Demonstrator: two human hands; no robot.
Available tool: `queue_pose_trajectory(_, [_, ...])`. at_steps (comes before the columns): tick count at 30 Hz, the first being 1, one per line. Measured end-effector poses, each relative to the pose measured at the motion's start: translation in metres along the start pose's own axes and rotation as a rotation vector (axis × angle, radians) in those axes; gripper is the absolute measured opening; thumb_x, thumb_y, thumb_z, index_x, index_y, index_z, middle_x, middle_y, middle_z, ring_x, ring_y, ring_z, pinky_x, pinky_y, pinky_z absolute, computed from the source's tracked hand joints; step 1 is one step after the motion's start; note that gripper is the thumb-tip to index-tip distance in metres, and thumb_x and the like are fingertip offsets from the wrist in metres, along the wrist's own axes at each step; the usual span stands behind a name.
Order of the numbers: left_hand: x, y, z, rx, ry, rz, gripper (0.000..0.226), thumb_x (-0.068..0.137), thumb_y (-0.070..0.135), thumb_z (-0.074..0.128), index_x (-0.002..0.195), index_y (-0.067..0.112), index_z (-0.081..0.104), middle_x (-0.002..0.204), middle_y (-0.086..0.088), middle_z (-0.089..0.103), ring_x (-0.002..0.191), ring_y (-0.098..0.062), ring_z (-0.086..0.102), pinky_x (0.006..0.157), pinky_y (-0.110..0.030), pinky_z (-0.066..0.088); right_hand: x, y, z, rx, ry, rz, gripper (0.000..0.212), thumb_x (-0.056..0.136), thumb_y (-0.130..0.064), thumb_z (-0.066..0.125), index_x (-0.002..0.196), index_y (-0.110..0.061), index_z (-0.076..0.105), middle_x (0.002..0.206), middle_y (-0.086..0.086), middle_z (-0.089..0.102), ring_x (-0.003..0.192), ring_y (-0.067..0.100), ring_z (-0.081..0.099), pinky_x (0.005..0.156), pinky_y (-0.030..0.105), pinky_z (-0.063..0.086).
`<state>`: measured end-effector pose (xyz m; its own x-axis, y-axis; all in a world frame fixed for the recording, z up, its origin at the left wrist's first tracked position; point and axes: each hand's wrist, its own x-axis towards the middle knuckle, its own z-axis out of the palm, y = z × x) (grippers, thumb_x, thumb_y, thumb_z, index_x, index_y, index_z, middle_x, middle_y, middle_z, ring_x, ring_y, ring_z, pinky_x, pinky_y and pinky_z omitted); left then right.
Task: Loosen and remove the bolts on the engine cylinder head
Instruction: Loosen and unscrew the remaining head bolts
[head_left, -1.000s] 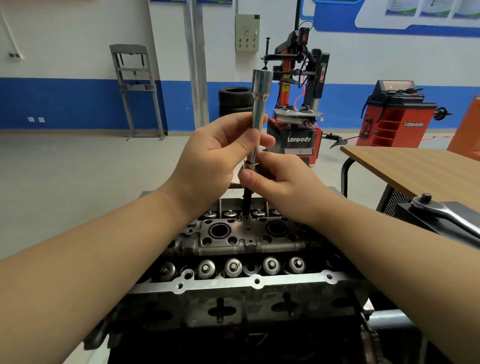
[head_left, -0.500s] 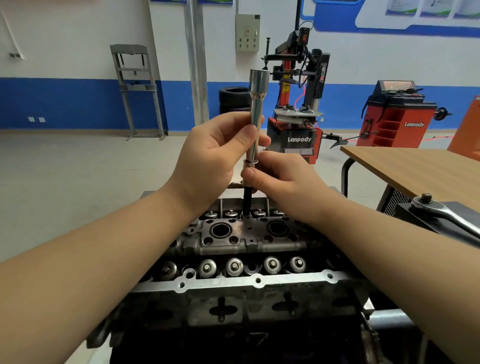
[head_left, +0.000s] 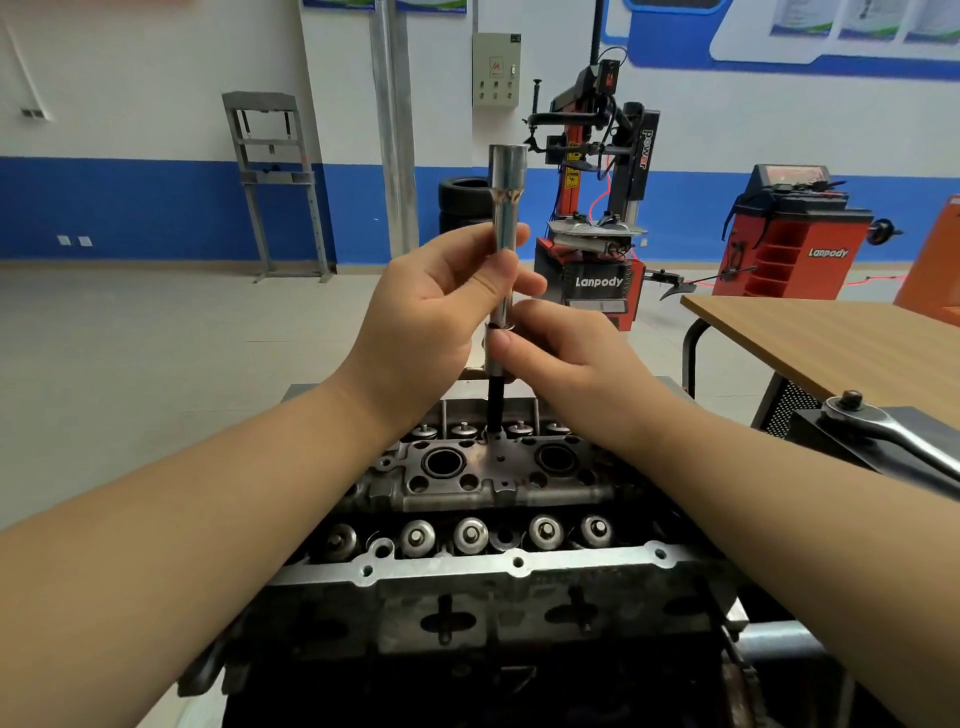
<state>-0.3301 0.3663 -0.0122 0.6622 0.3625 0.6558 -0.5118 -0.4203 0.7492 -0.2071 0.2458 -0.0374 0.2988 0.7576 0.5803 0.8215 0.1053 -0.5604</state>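
Note:
The engine cylinder head lies in front of me with rows of valve springs and open bolt holes. A long chrome socket extension stands upright above it. Its dark lower shaft or bolt reaches down into a hole at the far side of the head. My left hand grips the chrome shaft with thumb and fingers. My right hand pinches the collar just below, where chrome meets the dark shaft. Whether the dark part is a bolt or a bit is hidden.
A ratchet handle lies on a dark case at the right, beside a wooden table. Behind stand a red tyre changer, a red wheel balancer, stacked tyres and a grey press frame.
The upright tool has shifted slightly, and my fingers have turned a little around it. Both hands stay on the shaft above the same hole.

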Motion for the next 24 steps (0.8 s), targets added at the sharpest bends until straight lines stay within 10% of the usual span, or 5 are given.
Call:
queue_pose_trajectory(6, [-0.0005,0.0027,0.0017,0.100,0.055,0.040,0.028,0.090,0.031,0.077,0.117,0.024,0.072,0.096,-0.007,0.077,0.085,-0.036,0.072,0.079,-0.047,0.063,0.0021,0.0018,0.0043,-0.079,0.063,-0.068,0.031,0.096,-0.051,0.065,0.095,-0.020,0.067,0.062,-0.011,0.051,0.057,0.007,0.046,0.057,0.026,0.038])
queue_pose_trajectory(11, [-0.0004,0.0019,-0.0002,-0.030,-0.028,0.011,0.025,0.110,0.008,0.051,0.130,0.007,0.066,0.105,-0.017,0.076,0.101,-0.018,0.076,0.084,-0.020,0.058,0.0001,0.0014,0.0030,0.006,-0.011,-0.001,0.022,0.101,-0.045,0.056,0.091,-0.026,0.063,0.068,-0.021,0.060,0.063,0.001,0.054,0.063,0.017,0.041])
queue_pose_trajectory(20, [0.0017,-0.0016,-0.0048,0.155,0.124,0.048,0.025,0.092,0.027,0.080,0.112,0.015,0.072,0.101,-0.012,0.076,0.095,-0.031,0.072,0.088,-0.048,0.059,0.0013,0.0014,0.0033,-0.082,0.102,-0.001,0.043,0.090,-0.056,0.074,0.074,-0.021,0.054,0.060,-0.013,0.049,0.058,0.006,0.044,0.059,0.031,0.040])
queue_pose_trajectory(24, [0.0029,-0.0023,-0.0067,0.055,0.041,0.023,0.022,0.105,0.023,0.065,0.124,0.014,0.070,0.103,-0.012,0.076,0.101,-0.021,0.073,0.091,-0.031,0.058,0.0005,-0.0008,0.0033,-0.079,0.052,-0.040,0.030,0.097,-0.048,0.063,0.075,-0.030,0.052,0.062,-0.013,0.051,0.060,0.006,0.047,0.060,0.032,0.041])
